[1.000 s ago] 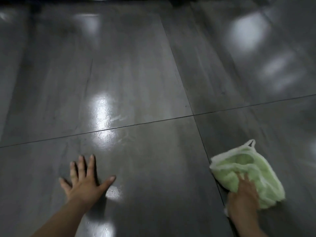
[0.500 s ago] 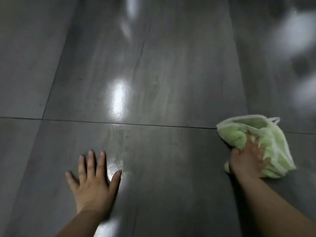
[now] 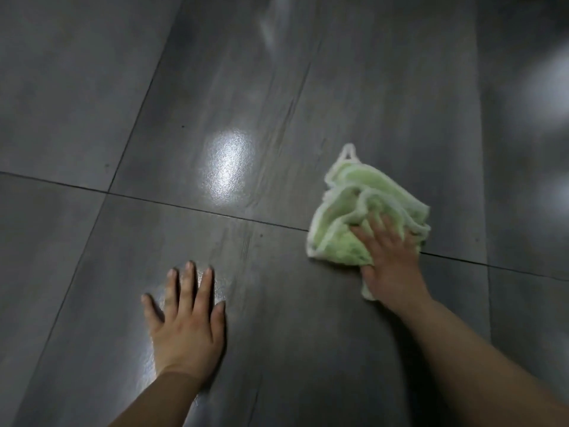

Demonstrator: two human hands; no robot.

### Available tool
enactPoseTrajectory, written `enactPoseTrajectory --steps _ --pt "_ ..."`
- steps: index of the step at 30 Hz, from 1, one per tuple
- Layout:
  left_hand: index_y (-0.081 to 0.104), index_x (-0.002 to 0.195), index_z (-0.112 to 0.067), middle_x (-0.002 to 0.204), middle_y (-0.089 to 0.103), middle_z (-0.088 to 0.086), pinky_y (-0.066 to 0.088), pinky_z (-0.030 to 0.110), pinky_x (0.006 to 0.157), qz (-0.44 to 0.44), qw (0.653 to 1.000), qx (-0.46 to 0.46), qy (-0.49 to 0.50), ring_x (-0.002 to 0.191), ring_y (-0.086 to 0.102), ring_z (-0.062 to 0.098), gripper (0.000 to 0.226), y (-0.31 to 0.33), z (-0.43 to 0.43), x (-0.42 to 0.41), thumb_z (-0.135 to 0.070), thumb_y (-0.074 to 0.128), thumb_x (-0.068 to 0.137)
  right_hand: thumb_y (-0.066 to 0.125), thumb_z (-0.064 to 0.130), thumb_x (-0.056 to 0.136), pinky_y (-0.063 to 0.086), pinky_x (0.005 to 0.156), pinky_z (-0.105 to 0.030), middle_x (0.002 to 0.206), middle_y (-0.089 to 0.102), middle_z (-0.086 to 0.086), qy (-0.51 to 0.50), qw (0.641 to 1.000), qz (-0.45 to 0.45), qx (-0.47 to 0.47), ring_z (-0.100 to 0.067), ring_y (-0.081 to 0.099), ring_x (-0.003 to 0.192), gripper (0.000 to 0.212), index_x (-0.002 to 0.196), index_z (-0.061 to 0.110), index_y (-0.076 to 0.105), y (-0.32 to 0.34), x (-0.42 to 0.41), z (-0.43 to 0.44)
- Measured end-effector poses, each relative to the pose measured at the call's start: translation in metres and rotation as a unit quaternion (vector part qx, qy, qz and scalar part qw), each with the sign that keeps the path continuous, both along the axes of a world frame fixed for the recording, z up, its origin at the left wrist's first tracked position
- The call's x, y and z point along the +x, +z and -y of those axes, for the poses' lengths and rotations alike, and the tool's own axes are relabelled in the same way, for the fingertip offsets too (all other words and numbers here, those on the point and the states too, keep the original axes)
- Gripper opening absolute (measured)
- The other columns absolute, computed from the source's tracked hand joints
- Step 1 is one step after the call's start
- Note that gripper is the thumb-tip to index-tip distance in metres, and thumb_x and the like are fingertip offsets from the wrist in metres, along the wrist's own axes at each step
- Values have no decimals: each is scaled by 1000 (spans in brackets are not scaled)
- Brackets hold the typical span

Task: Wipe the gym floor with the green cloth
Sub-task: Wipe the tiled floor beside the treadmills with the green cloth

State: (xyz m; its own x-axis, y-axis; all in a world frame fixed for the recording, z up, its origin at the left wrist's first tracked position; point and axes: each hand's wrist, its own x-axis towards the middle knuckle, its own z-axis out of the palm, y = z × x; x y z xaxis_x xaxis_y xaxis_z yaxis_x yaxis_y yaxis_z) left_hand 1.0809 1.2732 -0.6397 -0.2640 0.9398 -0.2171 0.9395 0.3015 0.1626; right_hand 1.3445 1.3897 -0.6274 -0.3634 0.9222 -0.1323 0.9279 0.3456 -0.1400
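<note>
A crumpled green cloth point(image 3: 354, 195) with a pale edge and a small loop lies on the dark grey gym floor point(image 3: 234, 72), right of centre and across a tile seam. My right hand point(image 3: 391, 260) presses down on the cloth's near part with its fingers spread and straight. A corner of the cloth shows below the palm. Flat on the floor at the lower left, fingers spread, my left hand point(image 3: 187, 318) holds nothing.
Large glossy grey tiles fill the view, split by thin dark seams point(image 3: 172, 203). A bright light reflection point(image 3: 229, 167) sits between the hands' far side. Blurred pale reflections show at the far right point(image 3: 545, 94).
My right hand has pushed the cloth forward and to the left, onto the tile seam. The view has swung and drawn closer. My left hand stays flat on the floor.
</note>
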Motion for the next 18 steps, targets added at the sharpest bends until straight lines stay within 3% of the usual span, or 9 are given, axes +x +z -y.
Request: enactPoseTrajectory --steps 1,4,7,9,13,14,16,17,18 --pt "39 127 -15 130 55 17 -24 29 110 -4 1000 1 -2 126 25 27 51 0 0 0 -34 32 80 31 28 65 26 102 -64 132 52 -25 -73 997 -14 -12 -43 39 127 68 126 9 52 5 15 2" --pt "41 127 -13 130 55 18 -25 29 110 -13 1000 -2 -6 126 24 28 52 -1 0 -1 -34 33 80 32 22 69 21 106 -63 141 40 -26 -250 966 -44 -41 -47 30 133 66 130 4 49 10 -13 15" --pt "43 126 -13 130 55 19 -25 28 109 -11 1000 2 -10 125 24 28 53 1 0 -2 -33 33 79 33 27 59 31 101 -49 125 60 -17 -84 995 -50 -29 -40 41 123 66 123 18 50 3 -88 56" --pt "42 127 -14 130 55 19 -26 27 108 -10 1000 -15 -17 125 25 29 57 1 2 -3 -32 35 73 33 30 59 19 104 -41 127 62 -2 47 995 -76 -44 -26 35 123 62 119 30 43 4 -109 95" --pt "34 137 -18 148 33 12 -39 20 96 13 999 6 36 141 19 30 69 9 1 3 -44 14 76 35 31 57 5 110 -31 135 47 6 130 985 -74 -89 -18 33 125 59 116 34 44 11 -48 117" --pt "29 139 -21 152 24 8 -42 20 91 9 999 22 39 143 13 26 74 10 1 6 -47 6 74 37 33 57 9 109 -32 134 45 5 126 984 -83 -95 -18 33 124 58 115 33 45 13 -29 118" --pt "20 142 -25 156 12 2 -44 21 88 5 999 12 34 145 2 21 77 12 1 9 -50 0 72 42 36 57 33 104 -37 123 60 2 88 981 -124 -120 -16 40 121 50 107 33 48 21 2 121" --pt "17 142 -26 156 8 0 -42 25 91 7 999 -6 35 145 -2 20 74 14 1 9 -49 1 74 43 39 56 46 96 -33 113 67 2 50 978 -151 -134 -12 45 119 47 102 32 50 30 11 122" --pt "14 143 -26 156 4 -1 -38 32 100 16 999 -27 38 145 -5 19 67 17 0 10 -47 6 80 44 41 54 49 90 -18 107 67 6 -5 971 -182 -157 -7 50 114 48 100 31 51 40 15 122"
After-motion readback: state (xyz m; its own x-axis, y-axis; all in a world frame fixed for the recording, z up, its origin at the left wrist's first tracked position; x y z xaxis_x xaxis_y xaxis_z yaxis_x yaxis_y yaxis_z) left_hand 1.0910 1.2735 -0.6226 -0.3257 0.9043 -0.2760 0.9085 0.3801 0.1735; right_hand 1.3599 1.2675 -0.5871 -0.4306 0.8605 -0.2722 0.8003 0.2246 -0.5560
